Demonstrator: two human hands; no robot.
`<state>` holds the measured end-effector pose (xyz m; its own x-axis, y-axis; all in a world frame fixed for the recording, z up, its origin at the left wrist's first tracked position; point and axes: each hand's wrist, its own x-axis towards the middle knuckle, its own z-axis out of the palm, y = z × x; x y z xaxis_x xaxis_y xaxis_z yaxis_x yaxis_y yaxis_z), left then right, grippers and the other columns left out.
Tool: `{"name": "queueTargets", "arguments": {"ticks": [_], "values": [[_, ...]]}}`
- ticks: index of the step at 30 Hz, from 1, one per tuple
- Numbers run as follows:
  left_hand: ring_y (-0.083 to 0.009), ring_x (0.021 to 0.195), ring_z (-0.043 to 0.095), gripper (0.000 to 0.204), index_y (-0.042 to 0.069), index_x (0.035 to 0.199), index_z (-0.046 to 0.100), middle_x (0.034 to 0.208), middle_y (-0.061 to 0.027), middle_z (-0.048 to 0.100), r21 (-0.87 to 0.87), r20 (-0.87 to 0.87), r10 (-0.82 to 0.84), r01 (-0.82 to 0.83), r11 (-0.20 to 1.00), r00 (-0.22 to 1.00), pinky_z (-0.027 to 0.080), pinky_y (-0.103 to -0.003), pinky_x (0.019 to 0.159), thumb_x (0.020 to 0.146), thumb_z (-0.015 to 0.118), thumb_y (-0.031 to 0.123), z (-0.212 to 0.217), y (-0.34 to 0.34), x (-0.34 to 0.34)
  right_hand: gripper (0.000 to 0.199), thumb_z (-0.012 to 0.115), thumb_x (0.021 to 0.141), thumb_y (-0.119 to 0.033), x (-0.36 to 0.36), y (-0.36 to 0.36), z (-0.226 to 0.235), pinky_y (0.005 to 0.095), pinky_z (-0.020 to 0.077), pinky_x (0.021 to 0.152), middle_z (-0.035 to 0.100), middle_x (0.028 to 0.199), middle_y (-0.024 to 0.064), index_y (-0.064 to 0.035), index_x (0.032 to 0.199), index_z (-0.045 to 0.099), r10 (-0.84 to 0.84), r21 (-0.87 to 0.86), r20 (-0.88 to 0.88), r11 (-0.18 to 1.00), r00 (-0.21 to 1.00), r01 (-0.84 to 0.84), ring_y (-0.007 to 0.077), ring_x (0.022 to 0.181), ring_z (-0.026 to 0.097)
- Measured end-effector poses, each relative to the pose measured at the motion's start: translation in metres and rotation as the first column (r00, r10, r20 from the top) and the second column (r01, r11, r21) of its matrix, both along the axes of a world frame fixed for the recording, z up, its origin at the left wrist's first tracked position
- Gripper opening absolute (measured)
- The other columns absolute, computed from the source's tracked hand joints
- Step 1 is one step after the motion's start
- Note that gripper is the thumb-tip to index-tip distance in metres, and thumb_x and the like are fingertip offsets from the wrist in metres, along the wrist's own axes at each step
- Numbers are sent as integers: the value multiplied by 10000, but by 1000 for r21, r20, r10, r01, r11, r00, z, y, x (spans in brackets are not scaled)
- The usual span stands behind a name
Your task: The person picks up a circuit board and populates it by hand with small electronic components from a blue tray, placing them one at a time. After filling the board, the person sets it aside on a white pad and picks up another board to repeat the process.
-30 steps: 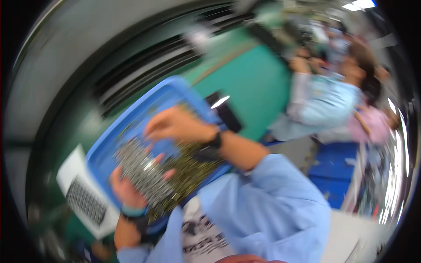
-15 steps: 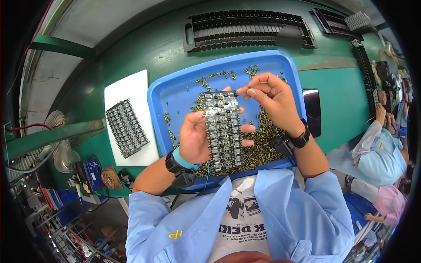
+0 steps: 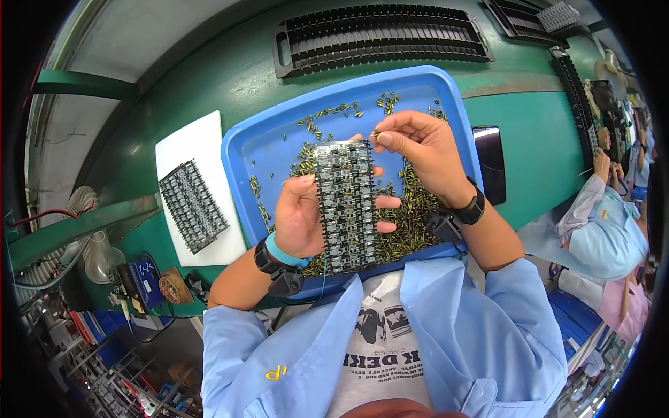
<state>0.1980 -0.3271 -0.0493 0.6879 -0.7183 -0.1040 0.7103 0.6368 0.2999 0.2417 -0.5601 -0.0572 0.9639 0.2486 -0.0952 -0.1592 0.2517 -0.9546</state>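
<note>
Since the earlier frame our view has swung back down and steadied over the blue tray (image 3: 432, 83); the board panel (image 3: 345, 205) sits at about the same spot as half a second ago, our right hand (image 3: 418, 150) now up at its top right corner

Our left hand (image 3: 303, 216) holds the board panel upright-ish above the tray, long side running away from us, thumb on the left edge, fingers wrapping behind and poking out on the right edge. Left grip is clamped on the board panel

Our right hand has thumb and forefinger pinched together on a small component (image 3: 376, 134), tip just at the top right corner of the panel; whether it touches the panel we cannot tell

Loose small yellowish components (image 3: 411, 216) lie scattered over the tray floor, thickest under and right of the panel, a thin sprinkle near the far rim

The tray rests on the green bench (image 3: 536, 132). Left of the tray, a white sheet (image 3: 188, 139) carries a second board panel (image 3: 193, 205), lying flat, tilted. Just right of the tray lies a dark phone (image 3: 490, 164). Beyond the tray sits a long black slotted rack (image 3: 380, 35)

Both wrists wear dark bands; the left also has a light blue strap (image 3: 282, 252). At right, well apart, another person in a light blue sleeve (image 3: 603, 233) works at the bench
</note>
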Motion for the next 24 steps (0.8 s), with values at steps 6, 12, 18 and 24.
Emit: {"name": "queueTargets", "arguments": {"ticks": [6, 12, 18, 24], "values": [[-516, 1408, 517, 760, 105, 1692, 235, 1607, -213, 450, 9, -44, -12, 13, 1000, 999, 473, -734, 1096, 1035, 373, 462, 4, -2, -3, 100, 712, 997, -2, -4, 5, -1, 290, 561, 891, 728, 1111, 77, 8, 1091, 743, -23, -108, 187, 993, 982, 44, 152, 1015, 715], [-456, 1470, 472, 711, 39, 1636, 340, 1608, -219, 449, 25, -60, -61, 62, 998, 996, 478, -734, 1098, 1056, 336, 450, 0, 1, -6, 139, 751, 943, -19, -7, 13, 5, 302, 529, 865, 701, 1104, 59, -65, 1071, 783, 23, -344, 454, 927, 891, 151, 180, 1027, 654], [-413, 1485, 466, 694, 29, 1628, 352, 1605, -214, 455, 36, -25, -94, 95, 995, 995, 488, -721, 1099, 1063, 298, 429, 1, 2, -7, 187, 754, 898, 45, -11, 16, 9, 318, 517, 860, 665, 1087, 69, -53, 1057, 765, 65, -403, 553, 893, 830, 199, 198, 1003, 635], [-413, 1479, 471, 685, 22, 1624, 357, 1606, -200, 458, 37, 18, -89, 88, 995, 996, 493, -715, 1099, 1063, 291, 410, -2, 2, -7, 188, 760, 894, 37, -11, 18, 8, 326, 513, 831, 665, 1065, 69, -62, 1054, 758, 89, -442, 641, 855, 762, 272, 226, 987, 622]]}}
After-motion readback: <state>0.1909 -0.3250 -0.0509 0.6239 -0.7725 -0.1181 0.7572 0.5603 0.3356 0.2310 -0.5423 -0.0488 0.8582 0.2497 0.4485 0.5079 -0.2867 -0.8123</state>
